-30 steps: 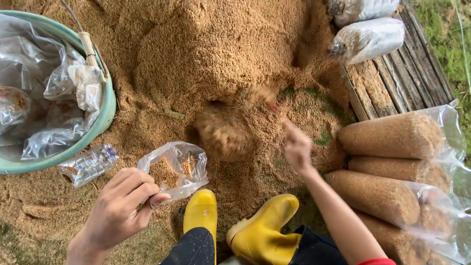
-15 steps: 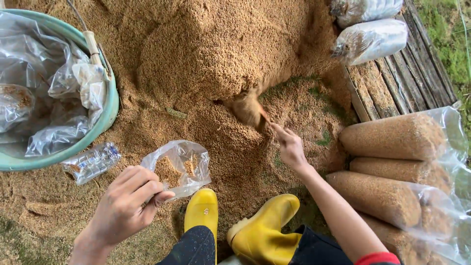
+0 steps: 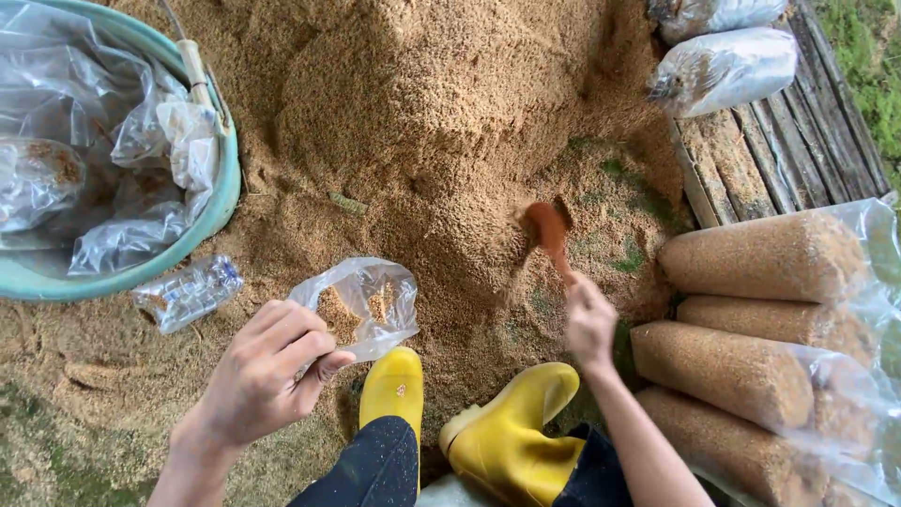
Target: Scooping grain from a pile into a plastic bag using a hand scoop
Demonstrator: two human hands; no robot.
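Observation:
My left hand [image 3: 267,371] pinches the rim of a clear plastic bag [image 3: 361,305] that holds a little sawdust, low at the left of centre. My right hand [image 3: 589,322] grips the handle of a small brown scoop [image 3: 547,228], whose bowl digs into the foot of a big sawdust pile [image 3: 441,122]. My two yellow rubber boots [image 3: 502,437] stand on the sawdust between the hands.
A green tub [image 3: 221,202] full of crumpled clear bags sits at the left. A crushed plastic bottle [image 3: 188,293] lies beside it. Several packed sawdust bags [image 3: 751,258] lie at the right, by a wooden pallet [image 3: 779,150] with two more bags [image 3: 723,66].
My right hand has swept the scoop from the centre of the pile's foot to the right and pushed it into the sawdust there. My left hand still holds the bag.

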